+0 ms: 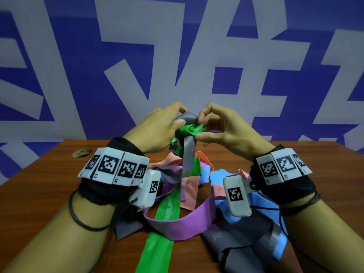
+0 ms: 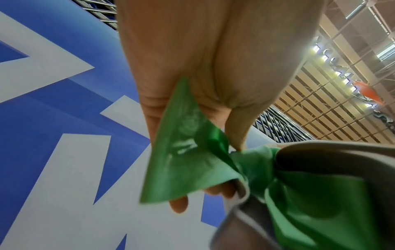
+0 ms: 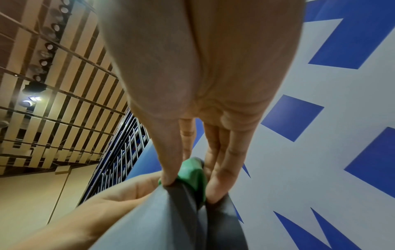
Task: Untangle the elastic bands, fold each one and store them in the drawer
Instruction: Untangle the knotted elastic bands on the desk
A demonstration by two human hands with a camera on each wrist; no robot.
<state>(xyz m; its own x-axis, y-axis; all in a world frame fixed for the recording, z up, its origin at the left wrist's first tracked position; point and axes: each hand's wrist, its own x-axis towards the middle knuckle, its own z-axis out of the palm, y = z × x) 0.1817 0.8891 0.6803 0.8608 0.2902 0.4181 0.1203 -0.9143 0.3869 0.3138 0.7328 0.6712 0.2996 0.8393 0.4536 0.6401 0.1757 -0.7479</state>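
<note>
1. While both hands work above the table (image 1: 325,154), the left hand (image 1: 157,131) and right hand (image 1: 222,133) pinch the knot (image 1: 189,131) joining the green band (image 1: 167,211) and grey band (image 1: 188,154); loosen it, don't stretch.
2. Left wrist: fingers (image 2: 237,128) grip the green tail.
3. Right wrist: fingertips (image 3: 169,175) pinch the knot; pry the grey loop free first.

The head view looks forward and down over the counter (image 1: 59,174) at both hands, toward a blue and white wall (image 1: 78,75). Each wrist view looks up along its palm, very near; all three share the green knot (image 1: 189,131)
</note>
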